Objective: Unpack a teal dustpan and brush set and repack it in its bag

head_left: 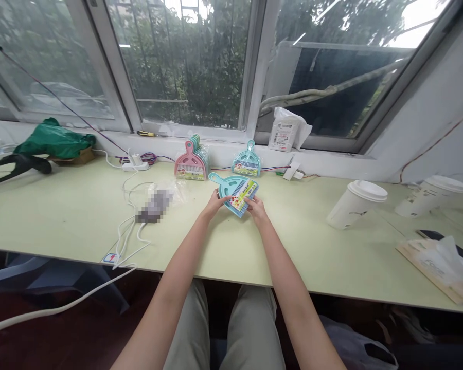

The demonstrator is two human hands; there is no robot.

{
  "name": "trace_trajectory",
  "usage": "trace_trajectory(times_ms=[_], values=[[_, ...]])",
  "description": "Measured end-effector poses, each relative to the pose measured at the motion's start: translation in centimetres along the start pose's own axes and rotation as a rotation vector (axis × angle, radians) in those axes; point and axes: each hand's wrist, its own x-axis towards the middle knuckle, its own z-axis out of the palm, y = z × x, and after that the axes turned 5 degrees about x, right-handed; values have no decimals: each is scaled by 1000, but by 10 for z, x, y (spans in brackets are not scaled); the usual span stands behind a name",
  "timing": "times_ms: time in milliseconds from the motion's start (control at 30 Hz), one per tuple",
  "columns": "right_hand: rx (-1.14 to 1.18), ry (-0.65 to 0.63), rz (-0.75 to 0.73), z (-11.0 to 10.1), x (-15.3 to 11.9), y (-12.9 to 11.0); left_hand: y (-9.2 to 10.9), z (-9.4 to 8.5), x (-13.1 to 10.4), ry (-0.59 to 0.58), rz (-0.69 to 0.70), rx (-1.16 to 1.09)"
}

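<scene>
A small teal dustpan-and-brush set (pixel 235 191) with a colourful label is held over the pale green table (pixel 81 216). My left hand (pixel 215 201) grips its left edge and my right hand (pixel 255 207) grips its lower right corner. Behind it, against the window sill, stands a stack of similar sets with a pink one in front (pixel 191 163), and a single teal set (pixel 247 161) stands to its right.
A power strip (pixel 136 165) with white cables lies at left, near a clear plastic bag (pixel 164 198). A green bag (pixel 54 139) sits far left. Two lidded paper cups (pixel 355 204) (pixel 432 194) lie at right, beside a tissue pack (pixel 443 264). A white packet (pixel 287 129) leans on the sill.
</scene>
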Motion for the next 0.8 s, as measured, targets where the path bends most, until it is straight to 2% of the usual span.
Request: trace_trajectory(times_ms=[67,133,200,233,267,333,433,500,567,633,733,800], values=[[-3,22,-10,-4,2,-1,1,-18,1,161,89,283],[-22,49,-10,-8,4,-2,-1,-41,0,424,122,656],[-42,73,-1,-12,4,-3,-7,-61,-2,629,21,976],[-49,84,1,-13,4,-4,-11,-67,-4,660,-63,1083],[-53,96,2,-14,4,-4,-15,-70,-5,643,-136,1155],[-55,120,1,-15,4,-5,-23,-65,-7,489,-193,1227],[-49,149,8,-15,4,-6,-29,-38,-6,145,-47,1211],[-32,174,13,-16,5,-7,-28,-20,-4,14,57,1136],[-13,200,12,-19,5,-10,-27,-9,-3,27,116,1060],[-8,218,11,-23,6,-13,-26,-8,-3,127,140,1037],[-31,229,24,-28,6,-16,-24,-17,-3,276,121,1133],[-56,204,44,-30,5,-18,-23,-25,-3,285,54,1223]])
